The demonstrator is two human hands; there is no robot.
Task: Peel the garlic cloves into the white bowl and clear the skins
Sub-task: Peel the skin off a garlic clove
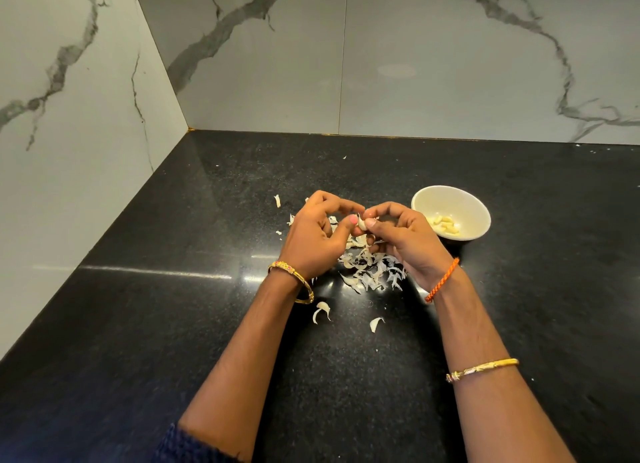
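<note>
Left hand [313,234]: raised above the countertop [173,324], fingers curled; thumb and forefinger pinch the left side of the garlic clove [362,223].
Garlic clove: held between both hands above the countertop's middle, not touching the surface. Long axis cannot be told; most of the clove is covered by fingertips.
Right hand [403,236]: fingers curled, thumb pressed on the clove's right side, forefinger arched over the top; a grip on the clove, same height as the left hand.
Skins [372,270]: loose pile on the countertop directly below and toward the near edge from the hands; stray pieces lie farther toward the near edge and to the left.
White bowl [451,212]: upright on the countertop, just beside the right hand, on its right and slightly toward the back edge; peeled cloves [445,224] lie inside.
Key relation: the bowl lies right of the clove, so the right hand is nearer for the drop.
Step judged: peeling under way; skins not yet cleared.
</note>
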